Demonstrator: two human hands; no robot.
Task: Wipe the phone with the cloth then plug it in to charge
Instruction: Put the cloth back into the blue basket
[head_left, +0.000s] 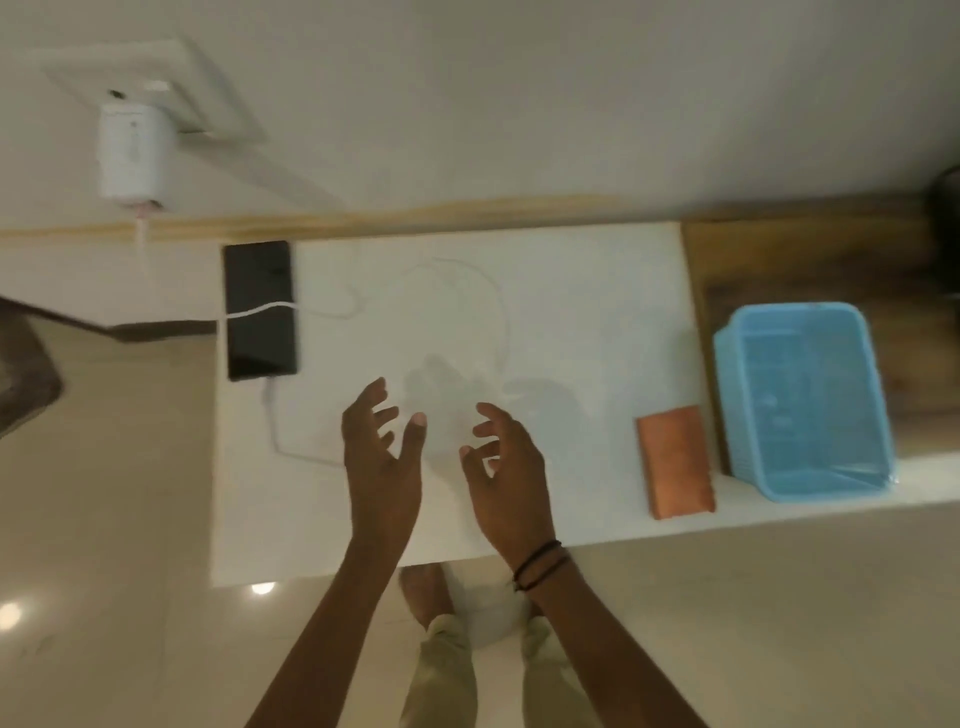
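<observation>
A black phone (261, 309) lies flat at the far left edge of the white table (571, 322). A white cable (275, 415) enters its near end, and another stretch of the cable crosses over the screen. The cable loops faintly across the tabletop. A white charger (132, 150) sits in a wall socket at the upper left. A folded orange cloth (675, 462) lies on the table at the right. My left hand (382, 452) and my right hand (506, 467) hover over the table's near middle, fingers spread, holding nothing.
A light blue plastic basket (802, 400) stands at the right, partly on a wooden surface (810, 260) beside the white table. The wall runs along the back. Beige tiled floor lies to the left and below, with my legs visible under the table edge.
</observation>
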